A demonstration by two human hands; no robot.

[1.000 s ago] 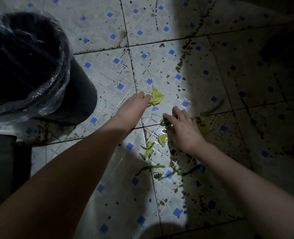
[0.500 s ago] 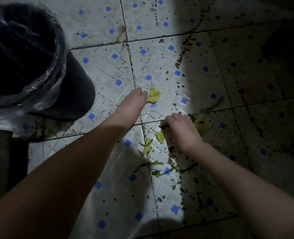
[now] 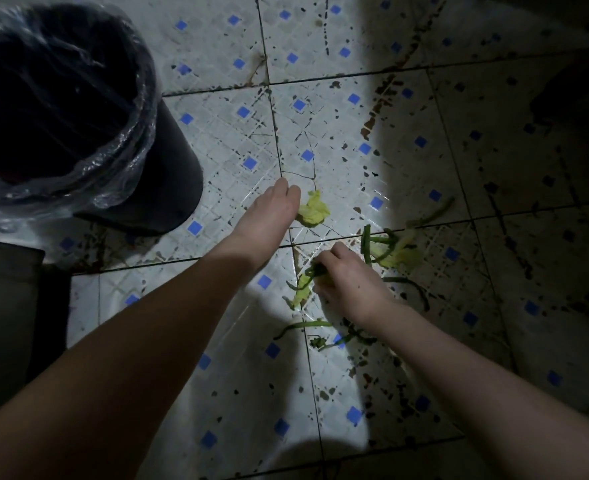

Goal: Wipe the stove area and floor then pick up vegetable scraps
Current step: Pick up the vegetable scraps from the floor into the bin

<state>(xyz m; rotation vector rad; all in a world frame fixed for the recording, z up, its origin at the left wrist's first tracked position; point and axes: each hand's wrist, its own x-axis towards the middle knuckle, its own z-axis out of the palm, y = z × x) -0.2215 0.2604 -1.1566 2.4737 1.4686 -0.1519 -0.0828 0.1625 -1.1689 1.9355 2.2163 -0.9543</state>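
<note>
No readable text, label or number anywhere

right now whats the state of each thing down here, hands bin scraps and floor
left hand: flat, fingers extended, touching the pale leaf, not gripping
right hand: closed on a bunch of green scraps
pale leaf: lying loose on the floor
green scraps: pinched in the right hand
green stems: scattered on the tiles
trash bin: upright, open, lined with a clear bag
tile floor: cracked, speckled with dark spots
</note>
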